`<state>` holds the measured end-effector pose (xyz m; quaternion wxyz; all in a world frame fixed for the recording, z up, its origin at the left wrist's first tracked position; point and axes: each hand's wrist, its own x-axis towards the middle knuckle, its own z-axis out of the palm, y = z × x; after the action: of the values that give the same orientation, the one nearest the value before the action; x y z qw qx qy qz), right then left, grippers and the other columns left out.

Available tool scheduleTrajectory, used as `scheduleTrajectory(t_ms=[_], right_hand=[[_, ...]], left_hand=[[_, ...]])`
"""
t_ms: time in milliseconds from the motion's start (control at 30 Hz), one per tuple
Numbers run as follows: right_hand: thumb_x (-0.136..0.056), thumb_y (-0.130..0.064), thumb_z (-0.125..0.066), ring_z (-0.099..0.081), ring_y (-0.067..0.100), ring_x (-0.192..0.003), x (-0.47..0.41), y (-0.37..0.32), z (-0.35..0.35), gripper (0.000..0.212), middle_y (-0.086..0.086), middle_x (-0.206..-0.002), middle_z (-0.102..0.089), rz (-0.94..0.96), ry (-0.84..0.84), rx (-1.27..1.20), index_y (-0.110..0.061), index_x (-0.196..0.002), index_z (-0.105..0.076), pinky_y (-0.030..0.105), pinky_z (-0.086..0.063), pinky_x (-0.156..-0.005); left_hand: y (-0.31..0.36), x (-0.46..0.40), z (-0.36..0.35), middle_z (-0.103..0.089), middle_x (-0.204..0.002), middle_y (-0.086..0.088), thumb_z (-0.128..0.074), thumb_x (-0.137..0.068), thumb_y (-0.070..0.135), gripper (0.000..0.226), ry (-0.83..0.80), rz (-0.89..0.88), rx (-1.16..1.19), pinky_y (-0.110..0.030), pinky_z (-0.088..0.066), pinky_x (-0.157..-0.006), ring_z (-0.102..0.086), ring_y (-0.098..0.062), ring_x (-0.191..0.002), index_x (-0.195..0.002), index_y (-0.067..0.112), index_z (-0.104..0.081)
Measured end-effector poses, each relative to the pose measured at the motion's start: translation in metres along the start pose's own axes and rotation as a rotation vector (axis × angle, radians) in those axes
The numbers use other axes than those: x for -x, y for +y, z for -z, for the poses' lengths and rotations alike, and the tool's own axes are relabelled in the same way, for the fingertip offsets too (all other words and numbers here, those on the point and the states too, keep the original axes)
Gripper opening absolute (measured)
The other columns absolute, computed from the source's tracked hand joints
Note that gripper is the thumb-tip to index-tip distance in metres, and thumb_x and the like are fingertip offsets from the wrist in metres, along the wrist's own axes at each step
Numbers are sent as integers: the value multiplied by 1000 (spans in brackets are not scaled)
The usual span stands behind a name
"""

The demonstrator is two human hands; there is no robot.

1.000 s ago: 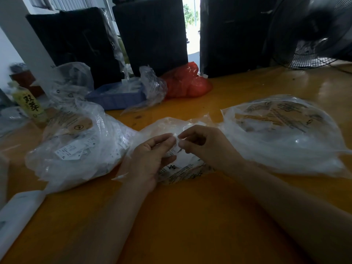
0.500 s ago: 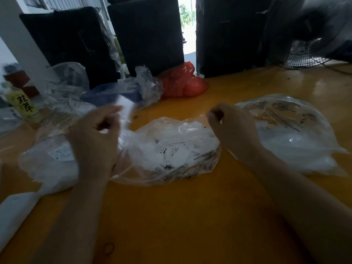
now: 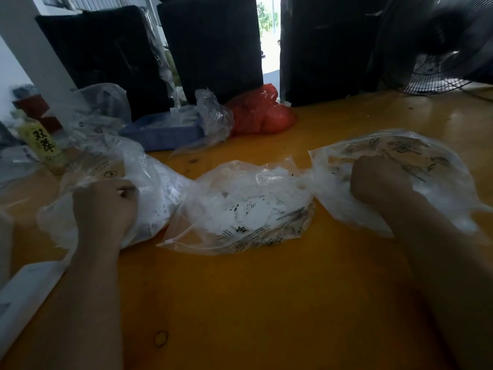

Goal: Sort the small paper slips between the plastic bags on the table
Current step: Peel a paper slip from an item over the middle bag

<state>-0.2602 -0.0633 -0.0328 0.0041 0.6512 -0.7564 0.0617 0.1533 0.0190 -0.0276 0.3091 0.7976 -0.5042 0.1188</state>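
3 clear crinkly plastic bags lie in a row on the glossy orange-yellow table [image 3: 266, 303]. Left hand [image 3: 105, 206] sits knuckles-up on the left bag [image 3: 149, 188], fingers curled under; cannot tell whether it holds a slip or just the film. Right hand [image 3: 378, 180] is balled the same way at the mouth of the right bag [image 3: 440, 166], a wide flat bag with black printed text; what it holds is hidden, cannot tell. Middle bag [image 3: 240, 209] lies between the hands, touched by neither, zip edge facing the camera, packed with small white paper slips [image 3: 250, 212] printed in black. More white slips show through the left bag.

Behind: a blue rectangular tray [image 3: 160, 132] with rumpled clear film on it, a shiny red plastic bag [image 3: 261, 113], a yellow-labelled bottle [image 3: 44, 145] far left, black boxy blocks [image 3: 210, 46] and a wire fan guard [image 3: 440, 76] top right. A flat white strip [image 3: 24, 292] lies at the left table edge.
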Motion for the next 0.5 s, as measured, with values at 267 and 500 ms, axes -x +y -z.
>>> scheduleTrajectory(t_ms=[267, 500], right_hand=[[-94, -4, -50, -48, 24, -57, 3, -8, 4, 29, 11, -69, -53, -3, 243, -113, -8, -66, -52, 28, -35, -52], [-101, -25, -62, -63, 10, -80, 27, -47, 3, 15, -4, -100, -70, 397, 512, -768, -17, -108, -72, 21, -51, -72]], left_hand=[[18, 5, 7, -68, -126, -20, -48, -98, 9, 37, 293, 21, -5, -58, -34, -105, -50, -47, -126, -124, 19, -73], [87, 48, -18, -73, -110, -10, -56, -103, 9, 20, 324, -425, 413, -49, -46, -99, -63, -25, -106, -112, 7, -73]])
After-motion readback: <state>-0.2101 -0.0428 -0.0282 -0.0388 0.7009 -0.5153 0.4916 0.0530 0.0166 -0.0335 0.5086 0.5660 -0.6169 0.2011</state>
